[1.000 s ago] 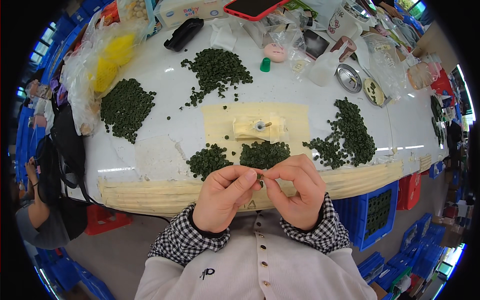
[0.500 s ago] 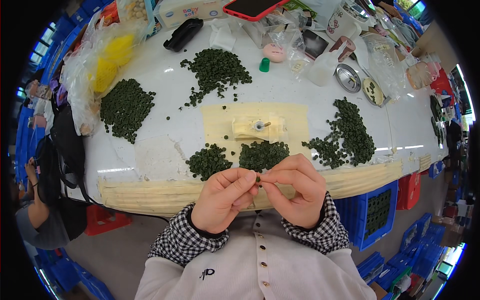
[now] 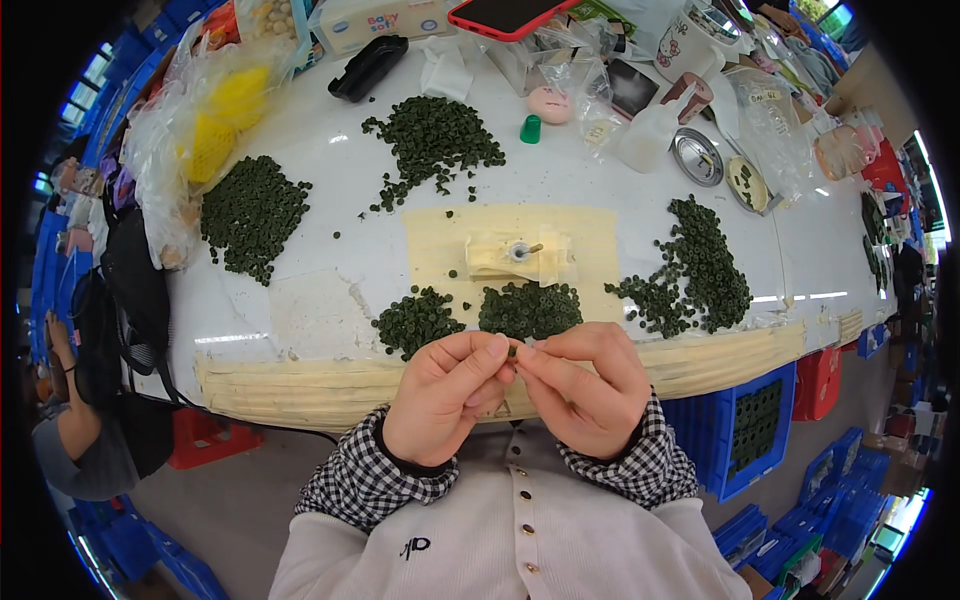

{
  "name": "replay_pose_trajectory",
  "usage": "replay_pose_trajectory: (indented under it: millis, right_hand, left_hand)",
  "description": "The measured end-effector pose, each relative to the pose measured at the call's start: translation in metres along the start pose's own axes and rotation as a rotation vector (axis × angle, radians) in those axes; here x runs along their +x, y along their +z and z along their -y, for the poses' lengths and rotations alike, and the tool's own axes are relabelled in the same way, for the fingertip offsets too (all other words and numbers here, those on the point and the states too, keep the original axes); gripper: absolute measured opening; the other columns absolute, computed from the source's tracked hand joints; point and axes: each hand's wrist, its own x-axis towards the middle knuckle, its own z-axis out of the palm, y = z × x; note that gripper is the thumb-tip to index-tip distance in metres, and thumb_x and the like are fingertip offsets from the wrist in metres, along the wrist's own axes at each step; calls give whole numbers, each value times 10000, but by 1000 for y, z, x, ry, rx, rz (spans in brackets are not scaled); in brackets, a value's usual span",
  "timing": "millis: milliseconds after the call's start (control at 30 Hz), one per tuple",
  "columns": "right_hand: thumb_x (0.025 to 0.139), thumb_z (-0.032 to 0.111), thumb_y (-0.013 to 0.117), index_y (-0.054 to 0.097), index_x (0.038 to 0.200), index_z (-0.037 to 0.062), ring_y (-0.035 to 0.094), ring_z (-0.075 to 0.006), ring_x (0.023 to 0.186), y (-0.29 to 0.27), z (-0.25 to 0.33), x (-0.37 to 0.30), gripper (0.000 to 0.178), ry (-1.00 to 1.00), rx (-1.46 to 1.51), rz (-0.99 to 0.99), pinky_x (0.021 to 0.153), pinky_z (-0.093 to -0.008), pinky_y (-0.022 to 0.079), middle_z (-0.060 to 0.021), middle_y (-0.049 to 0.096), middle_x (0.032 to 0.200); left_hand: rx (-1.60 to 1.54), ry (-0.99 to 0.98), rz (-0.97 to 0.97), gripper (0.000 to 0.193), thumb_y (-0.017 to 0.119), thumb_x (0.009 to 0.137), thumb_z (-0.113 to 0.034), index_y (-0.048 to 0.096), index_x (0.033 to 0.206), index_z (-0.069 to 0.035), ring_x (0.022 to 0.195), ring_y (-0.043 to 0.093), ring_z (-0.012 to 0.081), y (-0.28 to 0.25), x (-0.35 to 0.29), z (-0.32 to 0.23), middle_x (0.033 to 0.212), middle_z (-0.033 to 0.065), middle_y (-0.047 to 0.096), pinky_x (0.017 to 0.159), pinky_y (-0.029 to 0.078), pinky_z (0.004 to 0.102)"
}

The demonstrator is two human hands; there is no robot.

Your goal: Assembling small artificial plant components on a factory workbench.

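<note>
Near the table's front edge, my left hand (image 3: 440,395) and my right hand (image 3: 598,390) meet fingertip to fingertip. Between them is a small dark green piece (image 3: 513,351), mostly covered by the fingers. My left thumb and forefinger pinch it from one side, and my right thumb and forefinger close on the other. Just beyond the hands lie two small piles of like green pieces, a left pile (image 3: 415,322) and a middle pile (image 3: 530,310). Behind these, a taped block (image 3: 490,258) with a short upright pin (image 3: 535,248) is fixed on a yellowish sheet (image 3: 435,235).
More green pieces form a right pile (image 3: 708,265), a back pile (image 3: 435,140) and a far-left pile (image 3: 253,215). A green thimble-like cap (image 3: 530,129), a red-edged phone (image 3: 505,14) and round tins (image 3: 697,157) lie at the back. A padded strip (image 3: 300,390) lines the front edge.
My right hand has dropped slightly, its fingers lying lower and straighter around the small piece. The left hand stays nearly in place, still pinching.
</note>
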Motion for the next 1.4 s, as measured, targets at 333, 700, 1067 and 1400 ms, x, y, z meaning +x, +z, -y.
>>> replay_pose_trajectory:
  millis: [333, 700, 1067, 1400]
  right_hand:
    - [658, -28, 728, 683, 867, 42, 581, -190, 721, -11, -9, -3, 225, 319, 464, 150, 637, -269, 472, -79, 608, 803]
    - [623, -15, 747, 655, 807, 47, 575, -205, 725, -10, -8, 3, 215, 149, 240, 117, 606, -295, 461, -63, 586, 789]
    - [681, -39, 721, 655, 843, 23, 601, -185, 696, -12, -5, 3, 185, 243, 315, 169, 605, -258, 486, -81, 593, 804]
    - [744, -71, 638, 640, 893, -8, 617, -153, 745, -10, -9, -2, 162, 441, 581, 191, 676, -242, 503, -96, 618, 849]
  left_hand:
    - [221, 66, 41, 155, 564, 916, -147, 624, 916, -5, 525, 355, 12, 0, -3, -1, 732, -7, 584, 468, 280, 170]
    - [201, 81, 31, 146, 586, 903, -132, 605, 949, 5, 529, 362, -1, 1, 1, 2, 749, 5, 609, 470, 276, 160]
    - [529, 161, 12, 127, 584, 882, -76, 651, 900, 29, 744, 570, 56, 2, -4, -8, 824, 59, 668, 679, 452, 197]
    - [655, 294, -14, 96, 618, 832, -24, 653, 898, 36, 686, 519, 27, -2, -2, -2, 787, 29, 655, 629, 432, 185]
